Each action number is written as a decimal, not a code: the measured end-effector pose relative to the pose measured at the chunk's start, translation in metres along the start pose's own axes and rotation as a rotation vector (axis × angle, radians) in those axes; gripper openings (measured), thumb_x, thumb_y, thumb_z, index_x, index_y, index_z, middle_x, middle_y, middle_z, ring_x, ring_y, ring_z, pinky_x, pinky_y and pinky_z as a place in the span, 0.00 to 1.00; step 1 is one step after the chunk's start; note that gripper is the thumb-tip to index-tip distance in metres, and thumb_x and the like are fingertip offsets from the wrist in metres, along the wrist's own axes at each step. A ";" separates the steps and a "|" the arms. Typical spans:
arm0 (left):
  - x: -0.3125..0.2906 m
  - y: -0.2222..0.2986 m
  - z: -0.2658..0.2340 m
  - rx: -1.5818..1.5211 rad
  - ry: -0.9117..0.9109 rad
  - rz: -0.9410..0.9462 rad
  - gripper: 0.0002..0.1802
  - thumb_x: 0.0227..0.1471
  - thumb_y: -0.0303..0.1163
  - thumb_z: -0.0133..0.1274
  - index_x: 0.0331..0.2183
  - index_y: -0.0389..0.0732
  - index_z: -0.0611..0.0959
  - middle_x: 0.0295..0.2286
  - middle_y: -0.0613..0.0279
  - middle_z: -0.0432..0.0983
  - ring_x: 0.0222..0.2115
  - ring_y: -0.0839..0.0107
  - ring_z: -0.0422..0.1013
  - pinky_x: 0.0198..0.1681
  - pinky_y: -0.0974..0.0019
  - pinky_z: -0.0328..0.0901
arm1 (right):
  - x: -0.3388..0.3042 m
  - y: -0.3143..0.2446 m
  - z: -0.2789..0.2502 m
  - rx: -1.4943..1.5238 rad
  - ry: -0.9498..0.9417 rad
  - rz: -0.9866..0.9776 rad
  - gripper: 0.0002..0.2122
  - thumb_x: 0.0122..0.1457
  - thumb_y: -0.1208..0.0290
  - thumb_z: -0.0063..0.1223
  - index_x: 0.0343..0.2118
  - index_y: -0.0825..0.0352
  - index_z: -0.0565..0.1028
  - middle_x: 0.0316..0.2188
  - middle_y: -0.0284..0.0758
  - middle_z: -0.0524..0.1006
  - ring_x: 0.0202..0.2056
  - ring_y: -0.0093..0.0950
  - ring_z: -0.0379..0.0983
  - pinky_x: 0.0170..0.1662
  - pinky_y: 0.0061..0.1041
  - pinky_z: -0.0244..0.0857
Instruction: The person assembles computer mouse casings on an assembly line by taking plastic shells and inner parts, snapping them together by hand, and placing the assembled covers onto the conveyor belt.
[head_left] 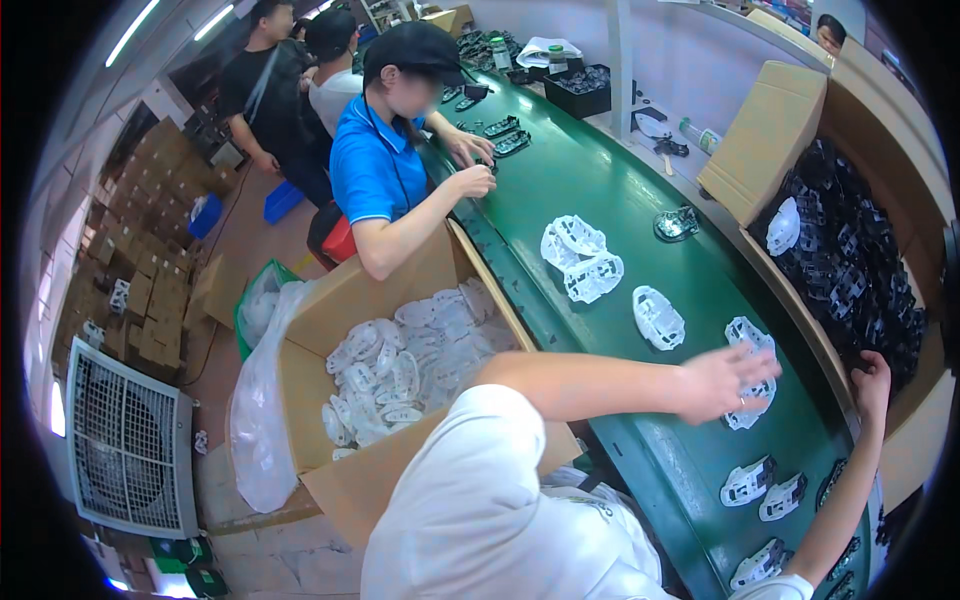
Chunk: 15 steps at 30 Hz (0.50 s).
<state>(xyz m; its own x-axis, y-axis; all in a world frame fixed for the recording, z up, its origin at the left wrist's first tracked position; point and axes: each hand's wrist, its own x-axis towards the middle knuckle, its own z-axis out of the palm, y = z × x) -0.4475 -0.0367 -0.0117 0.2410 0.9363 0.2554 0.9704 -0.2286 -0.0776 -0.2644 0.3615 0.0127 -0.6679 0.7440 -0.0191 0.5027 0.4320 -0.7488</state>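
My left hand [728, 383] reaches across the green conveyor belt [600, 170], fingers spread over white plastic shells [745, 338] and partly covering them. It is slightly blurred and seems to touch the shells. My right hand [870, 382] is at the edge of the big cardboard box of black plastic parts [850, 250]. Its fingers are curled, and whatever they hold is hidden. Up the belt lie a single white shell [659, 318], a cluster of white shells [582, 258] and a black part [676, 224]. Nearer me are several white shells with black parts attached [748, 481].
An open carton of white shells [390, 375] stands left of the belt. A co-worker in a blue shirt [375, 160] handles a small piece at the belt. Another white shell [783, 226] lies on the black parts. A fan unit [130, 440] is at far left.
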 end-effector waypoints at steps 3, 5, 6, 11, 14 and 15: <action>0.042 0.002 0.062 0.118 -0.111 0.223 0.36 0.53 0.44 0.57 0.64 0.60 0.70 0.70 0.52 0.48 0.71 0.49 0.40 0.70 0.40 0.41 | -0.019 0.004 -0.008 0.149 0.042 -0.078 0.17 0.56 0.82 0.49 0.49 0.66 0.72 0.27 0.26 0.69 0.28 0.15 0.63 0.30 0.16 0.55; 0.068 0.000 0.063 0.143 -0.196 0.361 0.32 0.55 0.46 0.56 0.61 0.62 0.73 0.64 0.55 0.62 0.67 0.53 0.55 0.62 0.44 0.57 | -0.042 0.016 -0.023 0.308 0.169 -0.156 0.14 0.59 0.82 0.49 0.47 0.64 0.73 0.29 0.22 0.67 0.28 0.13 0.60 0.30 0.14 0.53; 0.076 -0.002 0.065 0.150 -0.199 0.350 0.32 0.55 0.46 0.56 0.61 0.62 0.73 0.64 0.55 0.62 0.67 0.53 0.55 0.62 0.44 0.57 | -0.062 0.002 -0.018 0.408 0.216 -0.170 0.12 0.60 0.82 0.48 0.46 0.63 0.73 0.30 0.21 0.66 0.28 0.13 0.58 0.30 0.13 0.51; 0.092 0.001 0.040 -0.073 -0.315 0.227 0.27 0.51 0.41 0.59 0.54 0.53 0.78 0.36 0.62 0.83 0.40 0.57 0.80 0.36 0.52 0.73 | -0.210 -0.003 -0.006 0.278 0.009 -0.270 0.10 0.65 0.75 0.52 0.27 0.61 0.65 0.27 0.25 0.66 0.26 0.16 0.59 0.27 0.20 0.54; 0.084 0.017 0.026 -0.309 -0.255 0.123 0.27 0.46 0.38 0.61 0.51 0.50 0.80 0.34 0.58 0.83 0.36 0.55 0.80 0.35 0.51 0.73 | -0.267 -0.052 0.017 0.469 -1.128 -0.749 0.18 0.53 0.73 0.67 0.47 0.69 0.79 0.44 0.45 0.79 0.33 0.32 0.77 0.37 0.28 0.70; 0.073 0.019 0.021 -0.459 -0.197 0.050 0.29 0.44 0.38 0.61 0.52 0.50 0.80 0.34 0.57 0.82 0.36 0.55 0.80 0.35 0.51 0.73 | -0.300 -0.121 0.034 0.425 -1.019 -0.757 0.03 0.58 0.79 0.58 0.35 0.69 0.80 0.33 0.38 0.76 0.32 0.27 0.74 0.31 0.26 0.66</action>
<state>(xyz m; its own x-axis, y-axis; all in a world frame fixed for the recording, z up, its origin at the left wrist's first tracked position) -0.4117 0.0332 -0.0151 0.3228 0.9438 0.0717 0.8746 -0.3264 0.3585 -0.1438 0.0685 0.0862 -0.9066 -0.3960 0.1460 -0.2545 0.2368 -0.9376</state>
